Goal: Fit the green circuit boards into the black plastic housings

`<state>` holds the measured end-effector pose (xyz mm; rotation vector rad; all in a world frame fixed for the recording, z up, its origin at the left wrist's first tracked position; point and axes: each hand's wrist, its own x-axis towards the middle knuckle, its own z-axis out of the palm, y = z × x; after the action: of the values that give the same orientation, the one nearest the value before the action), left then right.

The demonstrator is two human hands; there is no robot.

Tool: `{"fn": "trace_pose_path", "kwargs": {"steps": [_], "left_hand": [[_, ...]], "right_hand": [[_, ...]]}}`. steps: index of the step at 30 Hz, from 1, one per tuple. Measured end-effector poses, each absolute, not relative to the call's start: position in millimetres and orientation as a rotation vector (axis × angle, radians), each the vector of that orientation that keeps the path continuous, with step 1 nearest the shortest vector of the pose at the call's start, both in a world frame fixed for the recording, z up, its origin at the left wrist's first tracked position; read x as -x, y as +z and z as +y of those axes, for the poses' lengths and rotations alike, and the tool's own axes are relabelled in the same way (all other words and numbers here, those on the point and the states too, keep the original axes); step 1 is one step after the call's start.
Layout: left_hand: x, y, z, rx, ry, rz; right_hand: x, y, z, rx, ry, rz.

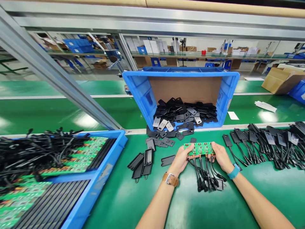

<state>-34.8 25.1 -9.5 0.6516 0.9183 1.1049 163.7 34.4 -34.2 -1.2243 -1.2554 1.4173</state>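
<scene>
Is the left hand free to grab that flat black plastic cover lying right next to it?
Probably not straight away: the left hand is gripping the green circuit board panel. The flat black plastic cover lies close on open green mat, nothing blocking.

A tipped blue crate (143, 92) spilled black plastic covers (183, 113) onto the green surface (133, 197). A blue tray (100, 184) of cabled boards sat at the left edge; cabled black housings (269, 143) lay along the right edge.
</scene>
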Motion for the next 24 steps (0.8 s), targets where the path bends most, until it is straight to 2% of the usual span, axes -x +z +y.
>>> {"fn": "trace_pose_path", "kwargs": {"steps": [11, 24], "left_hand": [[34.4, -11.9, 25.7, -0.498, 1.134, 0.918], [35.1, -9.1, 22.4, -0.723, 1.068, 0.918]], "right_hand": [[-165.4, -37.9, 33.7, 1.232, 1.445, -1.237], [-162.4, -31.6, 29.8, 1.231, 1.385, -1.260]]}}
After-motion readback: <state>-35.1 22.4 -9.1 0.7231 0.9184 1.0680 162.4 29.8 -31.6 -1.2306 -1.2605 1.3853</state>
